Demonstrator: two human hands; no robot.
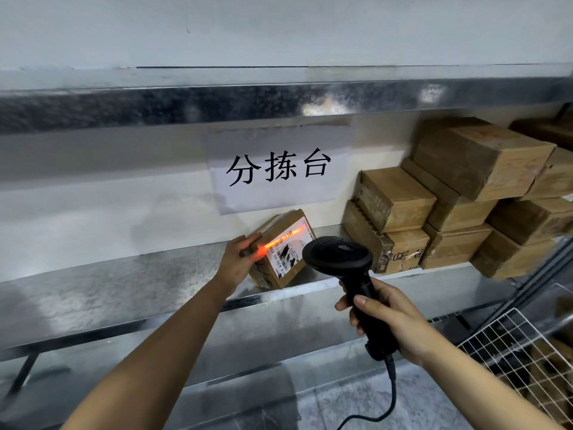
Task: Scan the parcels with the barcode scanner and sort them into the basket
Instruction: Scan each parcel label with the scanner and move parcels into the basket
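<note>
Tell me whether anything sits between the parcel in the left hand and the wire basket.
Yes. In this view the barcode scanner, gripped by the right hand, sits on the straight line from the parcel to the wire basket at lower right. The left hand grips the parcel.

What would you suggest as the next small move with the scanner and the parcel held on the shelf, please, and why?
Probably tilt the scanner in the right hand slightly rightward, so the red beam sits fully on the label. The beam crosses the label's upper part and spills onto the left hand holding the tilted parcel, so the read may be incomplete.
</note>
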